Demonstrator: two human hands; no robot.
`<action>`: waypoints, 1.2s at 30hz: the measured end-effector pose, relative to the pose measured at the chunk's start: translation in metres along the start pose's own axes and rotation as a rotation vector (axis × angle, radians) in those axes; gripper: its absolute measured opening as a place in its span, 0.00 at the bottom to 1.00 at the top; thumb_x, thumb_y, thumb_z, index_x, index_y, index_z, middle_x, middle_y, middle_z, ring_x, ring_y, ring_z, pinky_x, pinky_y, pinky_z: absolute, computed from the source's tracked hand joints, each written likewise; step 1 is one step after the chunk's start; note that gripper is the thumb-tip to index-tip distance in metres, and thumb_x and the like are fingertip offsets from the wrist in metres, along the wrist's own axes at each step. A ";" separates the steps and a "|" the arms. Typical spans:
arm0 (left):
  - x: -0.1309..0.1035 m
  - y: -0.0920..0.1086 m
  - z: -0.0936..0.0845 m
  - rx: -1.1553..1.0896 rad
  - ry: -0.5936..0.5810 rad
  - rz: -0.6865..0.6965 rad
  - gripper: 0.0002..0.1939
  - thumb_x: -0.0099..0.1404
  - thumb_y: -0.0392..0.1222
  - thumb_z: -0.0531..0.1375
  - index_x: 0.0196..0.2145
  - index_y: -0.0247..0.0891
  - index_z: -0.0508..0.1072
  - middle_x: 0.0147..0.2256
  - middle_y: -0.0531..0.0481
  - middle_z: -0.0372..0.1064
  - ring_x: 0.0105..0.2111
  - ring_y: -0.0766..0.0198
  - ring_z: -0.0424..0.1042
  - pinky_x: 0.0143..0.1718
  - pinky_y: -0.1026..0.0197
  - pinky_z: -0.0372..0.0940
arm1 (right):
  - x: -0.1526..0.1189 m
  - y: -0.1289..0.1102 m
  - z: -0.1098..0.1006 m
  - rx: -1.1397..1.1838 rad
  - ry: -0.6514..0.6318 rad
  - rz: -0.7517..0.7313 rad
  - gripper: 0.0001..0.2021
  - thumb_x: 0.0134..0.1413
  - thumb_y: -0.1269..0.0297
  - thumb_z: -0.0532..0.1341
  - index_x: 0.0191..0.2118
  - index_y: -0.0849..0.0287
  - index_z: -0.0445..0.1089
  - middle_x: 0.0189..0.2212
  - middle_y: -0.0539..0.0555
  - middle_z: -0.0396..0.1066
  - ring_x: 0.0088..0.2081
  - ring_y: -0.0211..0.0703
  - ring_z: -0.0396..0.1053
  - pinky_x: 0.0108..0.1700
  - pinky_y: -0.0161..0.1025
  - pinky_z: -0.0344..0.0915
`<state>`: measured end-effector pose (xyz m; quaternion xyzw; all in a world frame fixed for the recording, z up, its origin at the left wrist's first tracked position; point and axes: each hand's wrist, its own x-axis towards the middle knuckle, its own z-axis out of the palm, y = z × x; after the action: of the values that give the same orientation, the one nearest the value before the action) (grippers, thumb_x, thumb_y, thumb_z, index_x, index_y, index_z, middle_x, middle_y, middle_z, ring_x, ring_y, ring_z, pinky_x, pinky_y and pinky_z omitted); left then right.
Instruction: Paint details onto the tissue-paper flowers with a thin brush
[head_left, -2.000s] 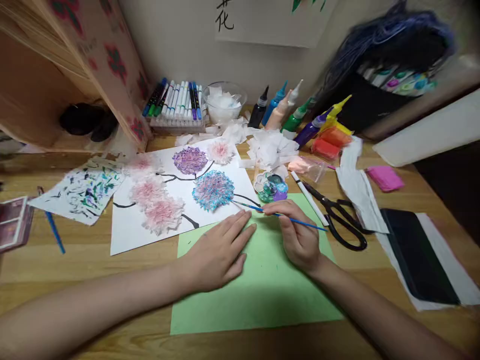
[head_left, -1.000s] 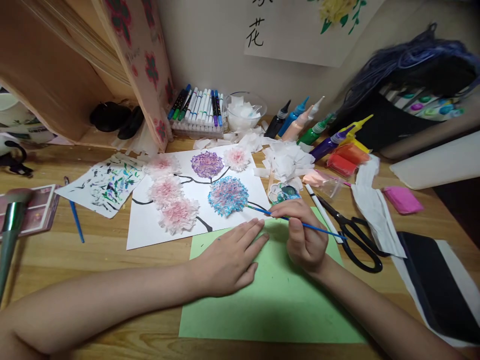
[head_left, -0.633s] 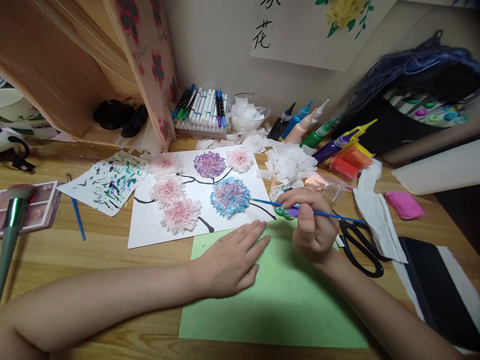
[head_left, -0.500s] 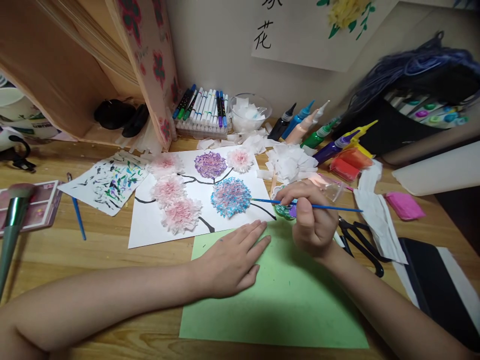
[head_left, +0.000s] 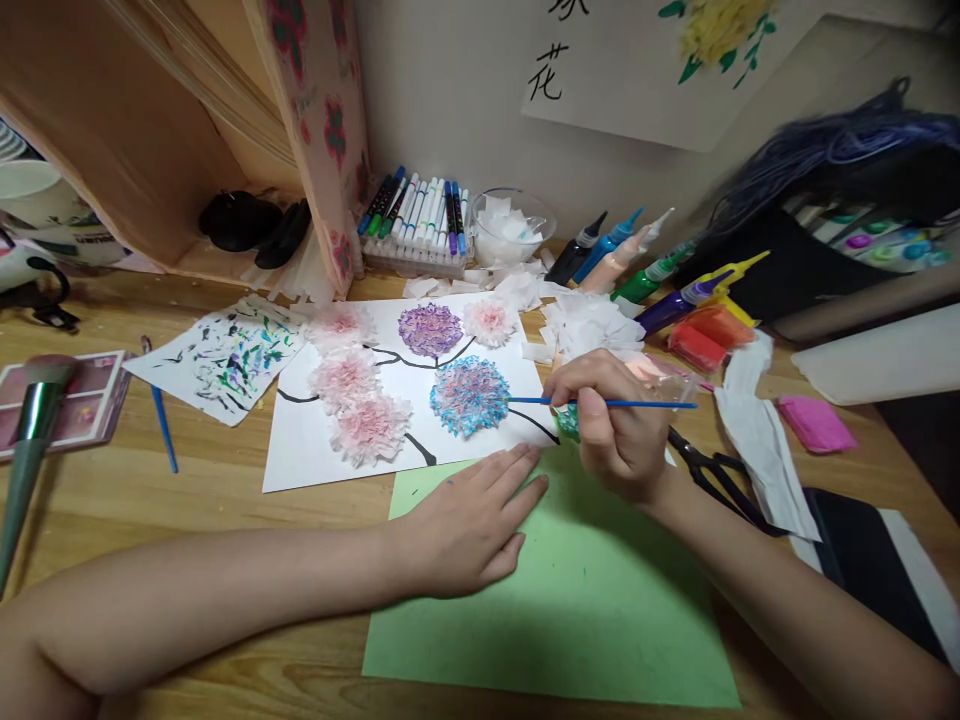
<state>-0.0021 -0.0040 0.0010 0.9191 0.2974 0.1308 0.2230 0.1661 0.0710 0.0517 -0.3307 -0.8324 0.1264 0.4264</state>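
My right hand (head_left: 619, 425) pinches a thin blue paintbrush (head_left: 645, 404), held almost level. Its tip meets the right edge of a blue-and-pink paper flower (head_left: 470, 396). That flower is on a white sheet (head_left: 300, 465) with black painted branches, beside a purple flower (head_left: 430, 330) and several pale pink ones (head_left: 371, 428). Flat and with fingers extended, my left hand (head_left: 472, 520) rests over the green paper (head_left: 555, 630) and the lower edge of the white sheet. Partly hidden behind my right hand is a green-smeared palette (head_left: 568, 422).
Paint bottles (head_left: 600, 250), a marker box (head_left: 416, 225) and a glass bowl of paper scraps (head_left: 510, 228) line the back. Black scissors (head_left: 724, 480) lie right of my right hand. At left are a paint-smeared sheet (head_left: 225, 360), another blue brush (head_left: 163, 425) and a large makeup brush (head_left: 34, 440).
The paintbrush has turned slightly, its rear end shifting left, while its tip stays at the blue-and-pink flower's right edge. My left hand keeps its place; the whole view has shifted a little.
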 end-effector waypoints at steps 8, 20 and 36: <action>0.000 0.000 0.000 0.002 -0.001 0.002 0.26 0.65 0.40 0.48 0.58 0.26 0.55 0.62 0.31 0.48 0.63 0.48 0.46 0.62 0.49 0.49 | 0.005 -0.001 0.001 -0.035 -0.054 -0.085 0.10 0.57 0.73 0.47 0.29 0.57 0.61 0.23 0.53 0.65 0.28 0.41 0.63 0.31 0.41 0.61; 0.000 0.000 0.000 0.000 0.009 0.002 0.26 0.64 0.40 0.49 0.58 0.27 0.55 0.62 0.32 0.49 0.63 0.49 0.46 0.62 0.49 0.50 | 0.008 -0.003 -0.001 -0.024 -0.050 -0.099 0.10 0.57 0.73 0.46 0.29 0.56 0.61 0.23 0.52 0.65 0.29 0.42 0.64 0.32 0.41 0.62; 0.000 0.000 0.000 -0.004 0.005 -0.001 0.26 0.64 0.39 0.49 0.58 0.27 0.55 0.62 0.31 0.47 0.63 0.48 0.45 0.61 0.48 0.51 | 0.011 0.002 0.000 -0.007 -0.025 -0.076 0.10 0.59 0.70 0.46 0.30 0.55 0.61 0.24 0.52 0.64 0.29 0.42 0.64 0.32 0.43 0.61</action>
<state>-0.0022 -0.0041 0.0011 0.9181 0.2983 0.1338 0.2241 0.1623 0.0796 0.0576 -0.2988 -0.8499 0.1114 0.4194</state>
